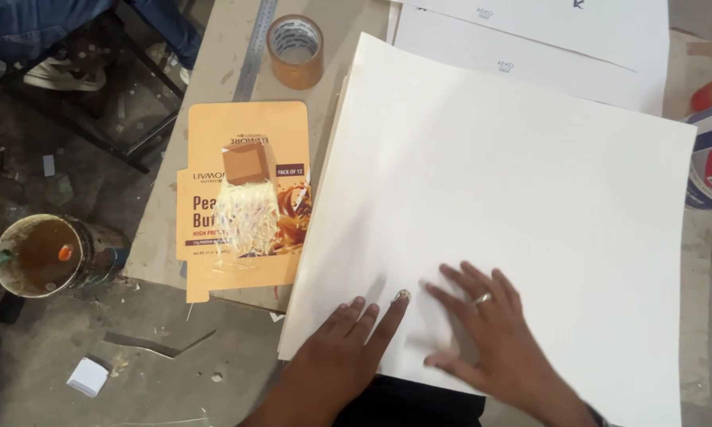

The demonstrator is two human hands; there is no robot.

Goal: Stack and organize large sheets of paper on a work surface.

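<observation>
A large white sheet (514, 198) lies on top of a stack of similar sheets on the work table. My left hand (348, 348) rests flat on its near edge, fingers together and pointing up and right. To the right of it, my right hand (490, 332) presses flat on the same sheet with fingers spread and a ring on one finger. Neither hand holds anything.
A flattened orange carton (245, 198) with a small brown box on it lies left of the stack. A roll of brown tape (295, 49) and a metal ruler (255, 47) lie behind it. More white sheets (546, 39) sit at the back. A dirty bucket (47, 255) stands on the floor at left.
</observation>
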